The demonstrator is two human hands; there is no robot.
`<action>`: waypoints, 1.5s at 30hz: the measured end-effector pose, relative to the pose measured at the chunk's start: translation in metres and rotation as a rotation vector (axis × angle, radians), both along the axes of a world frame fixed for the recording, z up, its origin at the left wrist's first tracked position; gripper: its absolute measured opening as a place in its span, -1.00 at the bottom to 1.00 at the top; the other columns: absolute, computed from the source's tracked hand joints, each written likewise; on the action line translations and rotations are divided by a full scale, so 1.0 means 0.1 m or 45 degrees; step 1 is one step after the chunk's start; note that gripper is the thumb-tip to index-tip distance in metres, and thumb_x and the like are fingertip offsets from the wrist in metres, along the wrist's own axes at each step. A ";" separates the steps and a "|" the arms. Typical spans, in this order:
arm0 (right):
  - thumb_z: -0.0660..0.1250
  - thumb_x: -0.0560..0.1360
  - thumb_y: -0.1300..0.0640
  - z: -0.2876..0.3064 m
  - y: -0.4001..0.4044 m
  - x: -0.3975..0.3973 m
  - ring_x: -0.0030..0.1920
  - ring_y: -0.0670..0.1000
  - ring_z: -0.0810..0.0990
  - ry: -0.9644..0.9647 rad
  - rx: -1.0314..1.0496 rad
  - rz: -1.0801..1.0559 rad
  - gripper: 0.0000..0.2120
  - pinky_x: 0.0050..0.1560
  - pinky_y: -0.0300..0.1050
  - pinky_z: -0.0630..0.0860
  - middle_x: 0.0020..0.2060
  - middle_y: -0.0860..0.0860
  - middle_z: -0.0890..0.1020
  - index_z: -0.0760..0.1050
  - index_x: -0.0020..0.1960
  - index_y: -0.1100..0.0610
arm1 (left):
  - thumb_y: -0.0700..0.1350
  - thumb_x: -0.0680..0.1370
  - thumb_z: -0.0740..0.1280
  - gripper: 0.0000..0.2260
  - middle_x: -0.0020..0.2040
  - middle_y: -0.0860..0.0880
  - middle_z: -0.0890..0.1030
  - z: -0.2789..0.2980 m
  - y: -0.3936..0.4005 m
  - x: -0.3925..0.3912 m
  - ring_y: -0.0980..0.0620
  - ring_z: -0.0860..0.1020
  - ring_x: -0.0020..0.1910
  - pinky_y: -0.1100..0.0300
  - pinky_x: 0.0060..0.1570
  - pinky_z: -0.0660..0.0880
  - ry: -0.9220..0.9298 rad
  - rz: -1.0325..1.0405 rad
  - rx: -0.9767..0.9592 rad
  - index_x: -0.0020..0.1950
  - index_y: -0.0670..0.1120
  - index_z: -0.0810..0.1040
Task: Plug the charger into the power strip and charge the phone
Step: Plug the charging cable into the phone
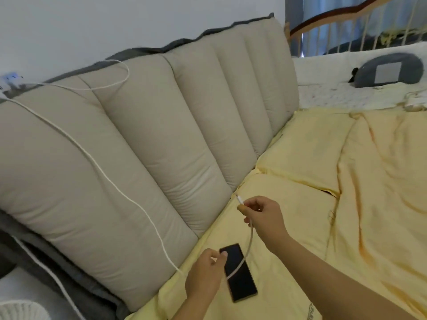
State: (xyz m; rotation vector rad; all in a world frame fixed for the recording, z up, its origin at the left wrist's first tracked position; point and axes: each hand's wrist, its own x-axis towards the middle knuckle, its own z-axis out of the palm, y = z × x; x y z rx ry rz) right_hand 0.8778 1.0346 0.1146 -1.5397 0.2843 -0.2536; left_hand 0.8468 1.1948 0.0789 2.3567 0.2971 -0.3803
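A black phone [239,277] lies screen-up on the yellow bedsheet near the cushion's foot. My left hand [204,273] rests at the phone's top left corner, thumb touching the screen edge. My right hand [263,215] pinches the white charging cable [92,160] just behind its small connector tip [239,199], which points up and left. The cable loops from my right hand across the phone, then climbs the beige cushion to a white power strip [11,80] at the far left, where a charger seems plugged in.
A large beige padded headboard cushion [150,135] leans on the wall. Rumpled yellow bedding [358,181] covers the bed. A grey pillow [390,70] and a railed cot [346,31] stand at the back right. Another white cord [41,266] runs down at lower left.
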 end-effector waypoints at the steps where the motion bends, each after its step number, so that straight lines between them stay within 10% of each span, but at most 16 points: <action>1: 0.45 0.41 0.25 -0.16 0.01 0.00 -0.40 0.03 0.55 0.023 0.011 -0.008 -0.91 -0.29 -0.06 0.53 -0.38 0.09 0.57 0.58 -0.23 0.26 | 0.24 0.50 0.24 -0.70 -0.04 0.09 0.58 -0.16 0.01 0.08 0.02 0.61 -0.03 0.04 0.10 0.57 0.039 0.024 0.025 0.06 0.06 0.49; 6: 0.46 0.40 0.22 -0.87 0.14 -0.08 -0.41 0.03 0.58 0.112 0.008 -0.064 -0.90 -0.19 0.06 0.60 -0.33 0.18 0.63 0.57 -0.24 0.23 | 0.20 0.48 0.29 -0.49 0.15 -0.04 0.58 -0.85 -0.01 0.35 -0.04 0.59 0.09 0.09 0.13 0.54 0.271 0.041 0.176 0.30 -0.08 0.40; 11: 0.44 0.40 0.22 -1.43 0.29 -0.14 -0.41 -0.01 0.59 0.191 0.021 -0.116 -0.91 -0.20 0.11 0.61 -0.34 0.15 0.64 0.59 -0.28 0.18 | 0.04 0.46 0.42 -0.60 0.03 -0.16 0.54 -1.35 -0.10 0.55 -0.14 0.57 0.11 0.05 0.09 0.54 0.458 0.148 0.039 0.10 -0.20 0.38; 19: 0.44 0.40 0.25 -1.73 0.26 -0.11 -0.41 -0.02 0.56 0.228 0.032 -0.120 -0.94 -0.37 -0.29 0.52 -0.32 0.18 0.64 0.59 -0.24 0.22 | -0.04 0.41 0.49 -0.70 -0.22 -0.07 0.54 -1.73 -0.22 0.76 -0.06 0.52 -0.19 0.20 -0.39 0.36 0.391 0.211 0.053 -0.10 -0.17 0.43; 26: 0.44 0.39 0.27 -1.65 0.23 -0.03 -0.39 0.01 0.56 0.221 0.041 -0.115 -0.93 -0.38 -0.30 0.50 -0.38 0.07 0.61 0.59 -0.26 0.19 | -0.13 0.36 0.53 -0.57 -0.01 -0.20 0.67 -1.78 -0.27 0.75 -0.16 0.62 -0.11 0.04 -0.17 0.58 0.356 0.361 -0.171 0.13 -0.29 0.54; 31: 0.45 0.39 0.23 -1.55 0.22 -0.04 -0.40 -0.02 0.59 0.231 0.004 -0.160 -0.93 -0.27 -0.06 0.60 -0.33 0.14 0.64 0.60 -0.26 0.14 | -0.25 0.42 0.47 -0.79 -0.03 -0.19 0.67 -1.71 -0.29 0.71 -0.12 0.61 -0.20 0.08 -0.33 0.60 0.189 0.433 -0.405 0.01 -0.23 0.56; 38: 0.46 0.38 0.20 -1.14 0.17 0.01 -0.32 0.13 0.62 0.172 -0.027 -0.268 -0.92 -0.13 0.14 0.61 -0.36 0.07 0.65 0.61 -0.27 0.09 | -0.35 0.43 0.43 -0.83 -0.14 -0.11 0.67 -1.04 -0.34 0.79 -0.10 0.63 -0.16 -0.04 -0.03 0.60 -0.110 0.511 -0.828 -0.13 -0.10 0.55; 45: 0.49 0.37 0.15 -0.29 0.22 0.11 -0.37 0.01 0.58 0.033 -0.090 -0.286 -0.88 -0.17 0.15 0.62 -0.39 0.01 0.63 0.60 -0.31 0.01 | -0.35 0.46 0.41 -0.66 0.00 -0.12 0.65 0.16 -0.29 0.95 -0.12 0.63 0.00 -0.06 0.05 0.59 -0.389 0.496 -0.996 0.19 -0.12 0.52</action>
